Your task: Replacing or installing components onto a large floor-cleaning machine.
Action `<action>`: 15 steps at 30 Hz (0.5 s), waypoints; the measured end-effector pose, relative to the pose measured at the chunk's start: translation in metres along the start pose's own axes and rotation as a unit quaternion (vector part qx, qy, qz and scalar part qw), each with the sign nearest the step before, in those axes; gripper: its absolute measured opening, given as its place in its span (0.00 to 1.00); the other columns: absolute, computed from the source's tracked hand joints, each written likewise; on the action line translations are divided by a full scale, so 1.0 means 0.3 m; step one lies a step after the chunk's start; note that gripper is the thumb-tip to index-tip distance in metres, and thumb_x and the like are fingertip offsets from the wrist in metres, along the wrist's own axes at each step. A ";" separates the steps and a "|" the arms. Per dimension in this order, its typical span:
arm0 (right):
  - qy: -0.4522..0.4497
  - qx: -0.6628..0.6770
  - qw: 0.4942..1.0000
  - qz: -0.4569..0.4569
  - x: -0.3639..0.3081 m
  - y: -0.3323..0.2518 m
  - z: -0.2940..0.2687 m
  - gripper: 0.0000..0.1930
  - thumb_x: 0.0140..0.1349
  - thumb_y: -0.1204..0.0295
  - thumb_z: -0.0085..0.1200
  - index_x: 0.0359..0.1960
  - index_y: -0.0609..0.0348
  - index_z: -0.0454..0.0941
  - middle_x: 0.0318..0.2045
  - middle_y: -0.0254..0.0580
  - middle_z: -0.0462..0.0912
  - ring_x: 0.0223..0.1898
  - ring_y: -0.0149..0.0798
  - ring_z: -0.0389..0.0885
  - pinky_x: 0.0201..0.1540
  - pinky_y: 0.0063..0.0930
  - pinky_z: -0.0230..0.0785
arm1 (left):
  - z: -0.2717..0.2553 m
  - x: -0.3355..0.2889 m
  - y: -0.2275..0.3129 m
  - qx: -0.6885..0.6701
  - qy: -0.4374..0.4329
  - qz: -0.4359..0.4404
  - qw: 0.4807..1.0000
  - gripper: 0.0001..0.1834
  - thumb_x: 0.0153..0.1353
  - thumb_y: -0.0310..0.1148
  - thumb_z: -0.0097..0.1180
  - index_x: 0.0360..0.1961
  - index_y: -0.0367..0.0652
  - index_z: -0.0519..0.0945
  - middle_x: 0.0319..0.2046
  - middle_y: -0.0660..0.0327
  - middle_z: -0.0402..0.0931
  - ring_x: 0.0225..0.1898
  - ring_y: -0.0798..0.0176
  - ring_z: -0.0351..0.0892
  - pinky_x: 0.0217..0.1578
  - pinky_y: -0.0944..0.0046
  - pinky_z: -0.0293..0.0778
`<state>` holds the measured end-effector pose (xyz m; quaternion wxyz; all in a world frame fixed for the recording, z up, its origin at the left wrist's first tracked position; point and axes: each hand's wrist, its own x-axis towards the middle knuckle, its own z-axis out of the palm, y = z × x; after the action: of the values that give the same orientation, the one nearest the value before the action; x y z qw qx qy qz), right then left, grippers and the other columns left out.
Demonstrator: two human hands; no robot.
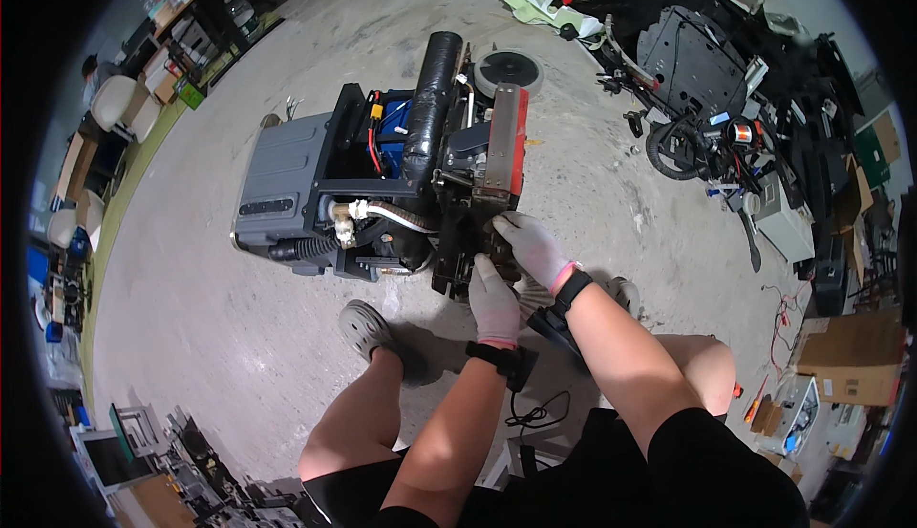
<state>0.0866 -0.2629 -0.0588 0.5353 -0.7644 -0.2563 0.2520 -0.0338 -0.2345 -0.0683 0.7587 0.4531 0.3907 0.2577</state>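
A partly opened machine with a grey cover (287, 170) sits on the floor before me, likely a floor cleaner. A black-wrapped tube (436, 98) rises from its middle, beside a red and silver housing (503, 141). My left hand (494, 310), in a pale glove with a pink cuff, touches the dark metal bracket (457, 258) at the near end, its index finger laid along it. Against the same dark assembly, just below the housing, my right hand (535, 249) has its fingers drawn together. Both hands' fingertips work close together; whatever lies between them is hidden.
A ribbed hose (396, 215) with a white fitting runs across the machine's near side. Beyond it lies a round grey wheel (508, 71). Piled parts and a small black wheel (674, 150) cover the right side. Cardboard boxes (850, 356) stand lower right; a chair (126, 106) is far left.
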 end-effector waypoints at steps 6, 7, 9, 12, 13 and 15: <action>0.013 0.049 0.999 0.008 0.033 0.000 0.019 0.16 0.74 0.66 0.50 0.48 0.69 0.82 0.42 0.49 0.87 0.43 0.39 0.82 0.50 0.33 0.73 | -0.004 0.048 -0.025 0.072 0.012 -0.009 0.997 0.30 0.80 0.49 0.36 0.56 0.29 0.76 0.47 0.50 0.80 0.44 0.57 0.79 0.46 0.62 0.73; 0.018 0.060 0.998 0.002 0.031 0.001 0.023 0.16 0.74 0.66 0.50 0.48 0.69 0.82 0.42 0.49 0.87 0.43 0.39 0.82 0.50 0.33 0.73 | -0.009 0.054 -0.035 0.073 0.009 -0.022 0.997 0.31 0.80 0.48 0.36 0.57 0.26 0.75 0.50 0.46 0.80 0.48 0.53 0.79 0.52 0.60 0.72; 0.008 0.084 0.995 0.044 0.023 0.003 0.026 0.15 0.74 0.66 0.50 0.45 0.67 0.82 0.38 0.44 0.87 0.40 0.35 0.80 0.48 0.31 0.72 | -0.020 0.061 -0.055 0.077 0.021 -0.041 0.996 0.32 0.80 0.48 0.36 0.60 0.23 0.74 0.55 0.40 0.79 0.54 0.48 0.78 0.58 0.58 0.71; 0.000 0.093 0.995 0.031 0.016 0.009 0.027 0.14 0.74 0.66 0.50 0.42 0.66 0.83 0.36 0.40 0.85 0.37 0.31 0.78 0.45 0.28 0.71 | -0.037 0.061 -0.081 0.086 0.034 -0.042 0.995 0.32 0.80 0.48 0.37 0.61 0.23 0.73 0.56 0.40 0.78 0.56 0.47 0.78 0.58 0.58 0.70; -0.010 0.089 0.995 0.041 0.014 0.013 0.026 0.14 0.75 0.67 0.49 0.41 0.66 0.82 0.35 0.40 0.85 0.37 0.32 0.78 0.44 0.29 0.71 | -0.040 0.061 -0.087 0.089 0.034 -0.040 0.995 0.33 0.80 0.48 0.37 0.61 0.23 0.73 0.56 0.39 0.78 0.56 0.47 0.78 0.58 0.58 0.70; -0.009 0.086 0.995 0.042 0.013 0.019 0.026 0.14 0.75 0.67 0.49 0.41 0.66 0.82 0.35 0.40 0.85 0.37 0.32 0.78 0.44 0.29 0.71 | -0.043 0.060 -0.094 0.093 0.040 -0.039 0.994 0.32 0.80 0.48 0.37 0.61 0.23 0.73 0.56 0.40 0.78 0.56 0.47 0.78 0.58 0.58 0.70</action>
<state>0.0850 -0.2564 -0.0671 0.5857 -0.7234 -0.2056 0.3023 -0.0333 -0.2276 -0.1034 0.7066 0.4956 0.4601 0.2083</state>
